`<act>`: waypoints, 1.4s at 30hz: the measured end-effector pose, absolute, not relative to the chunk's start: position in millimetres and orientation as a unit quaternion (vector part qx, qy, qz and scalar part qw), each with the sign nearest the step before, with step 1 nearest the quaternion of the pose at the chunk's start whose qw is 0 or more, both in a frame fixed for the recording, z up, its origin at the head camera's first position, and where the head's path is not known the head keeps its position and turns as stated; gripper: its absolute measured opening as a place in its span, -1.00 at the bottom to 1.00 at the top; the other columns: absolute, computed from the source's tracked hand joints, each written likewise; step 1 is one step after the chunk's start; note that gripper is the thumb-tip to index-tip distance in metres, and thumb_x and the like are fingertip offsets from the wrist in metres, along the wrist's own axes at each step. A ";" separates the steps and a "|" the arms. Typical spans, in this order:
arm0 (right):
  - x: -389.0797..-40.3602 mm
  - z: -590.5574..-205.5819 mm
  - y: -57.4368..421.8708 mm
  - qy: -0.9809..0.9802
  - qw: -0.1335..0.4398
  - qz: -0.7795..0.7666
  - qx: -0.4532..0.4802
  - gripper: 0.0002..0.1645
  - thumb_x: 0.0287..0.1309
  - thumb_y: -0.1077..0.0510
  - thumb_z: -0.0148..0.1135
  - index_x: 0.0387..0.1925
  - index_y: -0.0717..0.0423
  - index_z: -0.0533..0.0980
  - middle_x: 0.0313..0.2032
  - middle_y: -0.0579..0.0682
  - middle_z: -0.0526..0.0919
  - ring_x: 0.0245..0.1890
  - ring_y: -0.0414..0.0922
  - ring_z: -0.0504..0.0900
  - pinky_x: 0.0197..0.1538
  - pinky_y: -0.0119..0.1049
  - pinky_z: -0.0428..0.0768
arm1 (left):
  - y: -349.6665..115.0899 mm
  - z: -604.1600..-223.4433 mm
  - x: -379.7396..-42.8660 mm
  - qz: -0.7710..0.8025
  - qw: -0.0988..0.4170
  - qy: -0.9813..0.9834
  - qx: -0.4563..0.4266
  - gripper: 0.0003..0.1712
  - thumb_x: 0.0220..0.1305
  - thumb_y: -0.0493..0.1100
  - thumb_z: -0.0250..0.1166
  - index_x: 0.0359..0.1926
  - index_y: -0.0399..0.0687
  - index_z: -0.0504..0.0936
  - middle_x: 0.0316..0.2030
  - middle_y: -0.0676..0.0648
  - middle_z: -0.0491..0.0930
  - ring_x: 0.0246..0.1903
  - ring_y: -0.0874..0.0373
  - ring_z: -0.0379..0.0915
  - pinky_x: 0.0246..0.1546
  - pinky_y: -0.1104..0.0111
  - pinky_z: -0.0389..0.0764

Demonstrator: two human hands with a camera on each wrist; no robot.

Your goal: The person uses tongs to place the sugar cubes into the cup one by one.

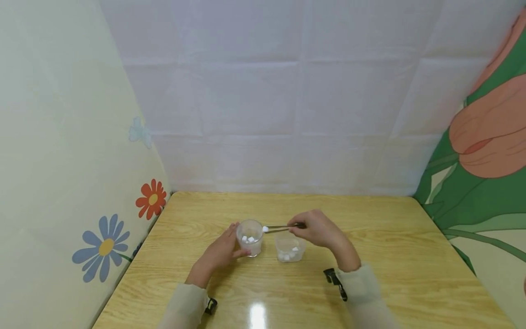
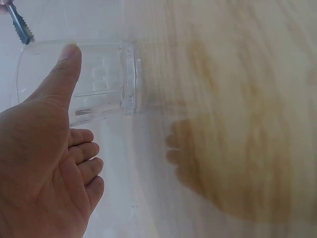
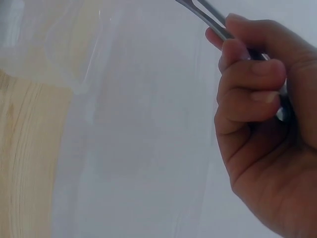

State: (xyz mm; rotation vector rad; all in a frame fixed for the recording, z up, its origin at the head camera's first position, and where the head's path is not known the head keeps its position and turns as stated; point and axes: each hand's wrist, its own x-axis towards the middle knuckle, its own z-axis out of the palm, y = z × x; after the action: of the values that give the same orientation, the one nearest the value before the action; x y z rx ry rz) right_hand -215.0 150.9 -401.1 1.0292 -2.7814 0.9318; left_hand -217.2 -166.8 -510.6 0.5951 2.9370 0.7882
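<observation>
My left hand (image 1: 219, 250) holds a clear glass cup (image 1: 255, 248), its thumb across the near side. Several white cubes lie inside the cup. In the left wrist view the thumb lies along the wall of the cup (image 2: 101, 64), with the other fingers below. My right hand (image 1: 318, 228) grips metal tongs (image 1: 281, 226). At their tips sits one white cube (image 1: 265, 229), right at the cup's right rim. Toothed tong tips (image 2: 21, 27) show by the cup's mouth. Curled fingers wrap the tongs' handle (image 3: 255, 54) in the right wrist view.
Just right of the cup stands a clear plastic container (image 1: 281, 246) with several white cubes in it. Both are on a wood-grain table (image 1: 370, 228). A pale cloth (image 1: 287, 114) hangs behind, and flowered panels flank the table. Black buckles (image 1: 336, 284) hang at the sleeves.
</observation>
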 end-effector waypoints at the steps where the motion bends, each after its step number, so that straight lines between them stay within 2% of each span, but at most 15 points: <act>1: -214.9 -401.1 149.5 -0.894 0.014 0.302 0.330 -0.82 0.32 0.21 0.32 -0.14 0.20 0.74 -0.24 -0.01 0.80 -0.28 -0.22 0.73 -0.22 -0.38 0.70 | -166.7 -510.3 -217.1 0.255 0.022 0.948 0.192 0.11 0.25 0.29 0.35 0.56 -0.24 0.11 0.54 -0.30 0.07 0.55 -0.17 -0.07 0.47 -0.09 0.19; 12: -214.5 -403.0 137.4 -0.891 0.007 0.311 0.331 -0.82 0.30 0.21 0.33 -0.16 0.20 0.74 -0.27 -0.04 0.79 -0.31 -0.27 0.70 -0.24 -0.45 0.66 | -166.8 -511.0 -217.2 0.253 0.021 0.948 0.193 0.14 0.25 0.30 0.35 0.56 -0.29 0.09 0.54 -0.31 0.07 0.55 -0.18 -0.06 0.47 -0.07 0.18; 24: -215.4 -405.6 123.2 -0.889 0.007 0.312 0.335 -0.82 0.32 0.20 0.32 -0.14 0.19 0.74 -0.27 -0.04 0.79 -0.31 -0.26 0.72 -0.24 -0.39 0.68 | -166.6 -512.2 -217.8 0.250 0.026 0.949 0.192 0.15 0.26 0.33 0.32 0.57 -0.27 0.06 0.55 -0.29 0.05 0.55 -0.16 -0.08 0.48 -0.07 0.18; 29: -216.8 -408.4 116.8 -0.890 0.002 0.312 0.332 -0.84 0.30 0.22 0.33 -0.16 0.19 0.75 -0.29 -0.04 0.79 -0.34 -0.27 0.71 -0.28 -0.43 0.67 | -166.1 -512.4 -217.7 0.247 0.025 0.949 0.193 0.16 0.26 0.33 0.32 0.57 -0.27 0.05 0.55 -0.29 0.05 0.55 -0.18 -0.07 0.46 -0.07 0.20; 37: -217.8 -413.0 108.6 -0.894 0.006 0.304 0.330 -0.86 0.28 0.24 0.34 -0.19 0.19 0.75 -0.31 -0.03 0.79 -0.34 -0.25 0.71 -0.26 -0.44 0.66 | -166.1 -513.6 -219.1 0.252 0.017 0.947 0.200 0.11 0.27 0.31 0.33 0.56 -0.24 0.10 0.53 -0.32 0.08 0.54 -0.19 -0.07 0.48 -0.06 0.17; 42: -218.1 -415.8 102.6 -0.896 0.006 0.297 0.331 -0.87 0.28 0.24 0.34 -0.20 0.17 0.75 -0.33 -0.05 0.78 -0.41 -0.30 0.66 -0.32 -0.43 0.63 | -166.7 -514.6 -220.2 0.254 0.012 0.945 0.206 0.09 0.26 0.29 0.34 0.56 -0.24 0.12 0.53 -0.33 0.10 0.54 -0.21 -0.05 0.47 -0.07 0.18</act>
State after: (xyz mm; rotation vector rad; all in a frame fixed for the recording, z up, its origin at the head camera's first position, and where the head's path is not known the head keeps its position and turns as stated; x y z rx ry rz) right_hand -218.1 102.6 -415.8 1.0363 -2.8038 0.9302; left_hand -220.2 -166.7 -514.6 0.6413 2.9456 0.7922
